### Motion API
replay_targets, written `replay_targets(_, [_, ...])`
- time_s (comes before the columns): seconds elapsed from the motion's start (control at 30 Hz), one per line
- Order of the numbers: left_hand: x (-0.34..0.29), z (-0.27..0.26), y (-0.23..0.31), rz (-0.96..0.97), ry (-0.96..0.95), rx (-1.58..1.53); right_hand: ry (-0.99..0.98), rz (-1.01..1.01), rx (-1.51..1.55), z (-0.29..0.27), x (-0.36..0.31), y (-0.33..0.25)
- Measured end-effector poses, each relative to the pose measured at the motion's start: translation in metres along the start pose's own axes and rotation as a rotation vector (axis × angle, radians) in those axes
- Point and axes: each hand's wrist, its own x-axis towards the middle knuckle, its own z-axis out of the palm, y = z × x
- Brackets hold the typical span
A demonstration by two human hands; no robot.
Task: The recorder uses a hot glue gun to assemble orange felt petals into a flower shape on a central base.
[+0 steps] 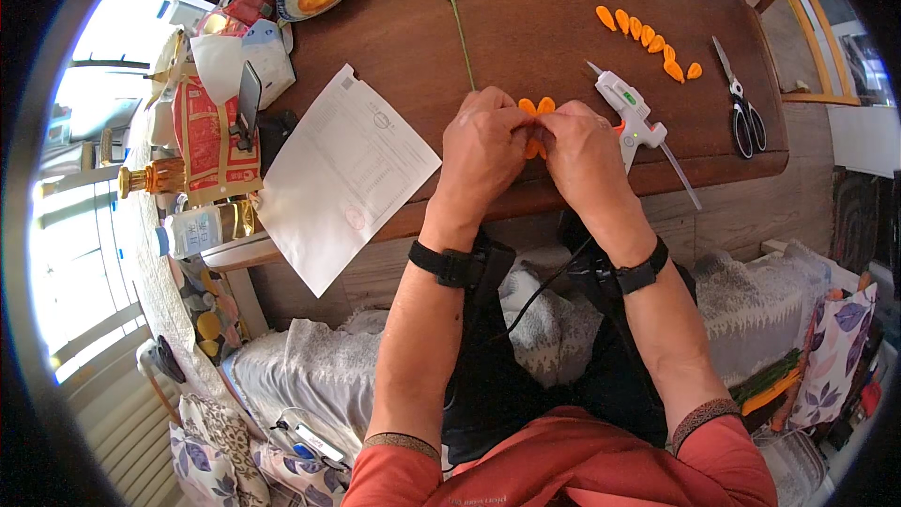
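Close to the table's front edge, my left hand (pixel 481 143) and my right hand (pixel 586 148) meet with fingers pinched. Between them they hold a small cluster of orange petals (pixel 537 107); my fingertips hide part of it. A white hot glue gun (pixel 631 111) lies just right of my right hand, a glue stick poking out of its back end. Farther right, loose orange petals (pixel 648 35) are strung out in an uneven row. Beyond my left hand, a green wire stem (pixel 459 26) with a leafy green top points away from me.
Black-handled scissors (pixel 741 111) lie at the table's right side. A printed sheet of paper (pixel 352 178) overhangs the front edge at left. Behind it are a propped phone (pixel 249 99), a red paper bag (pixel 208 136), a bottle (pixel 192 231) and a plate of bread (pixel 305 9).
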Motion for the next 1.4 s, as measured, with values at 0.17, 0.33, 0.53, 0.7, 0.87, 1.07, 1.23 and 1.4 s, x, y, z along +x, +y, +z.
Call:
replay_targets(0.17, [-0.003,0.002,0.001,0.027,0.167,-0.124,0.004,-0.002,0.042,-0.003,-0.001,0.004])
replay_targets(0.33, [-0.021,-0.018,0.006,-0.277,0.109,-0.122,0.026,0.057,0.121,-0.023,0.002,-0.006])
replay_targets(0.53, [-0.021,-0.008,0.005,-0.282,0.071,-0.126,0.046,-0.029,0.047,-0.012,0.000,-0.004])
replay_targets(0.7, [-0.014,-0.007,0.007,-0.266,0.061,-0.144,0.017,-0.095,0.058,0.000,0.001,-0.007])
replay_targets(0.87, [-0.009,-0.007,0.011,-0.269,0.069,-0.189,0.005,-0.075,0.027,0.001,0.003,-0.007])
replay_targets(1.07, [-0.011,-0.011,0.007,-0.375,0.032,-0.204,0.000,-0.068,-0.012,0.002,0.004,-0.010])
replay_targets(1.23, [-0.011,-0.015,0.001,-0.401,0.131,-0.200,0.002,-0.082,-0.030,0.003,0.004,-0.009])
replay_targets(1.4, [-0.010,-0.019,0.003,-0.416,0.189,-0.189,-0.040,-0.036,-0.041,0.000,0.006,-0.011])
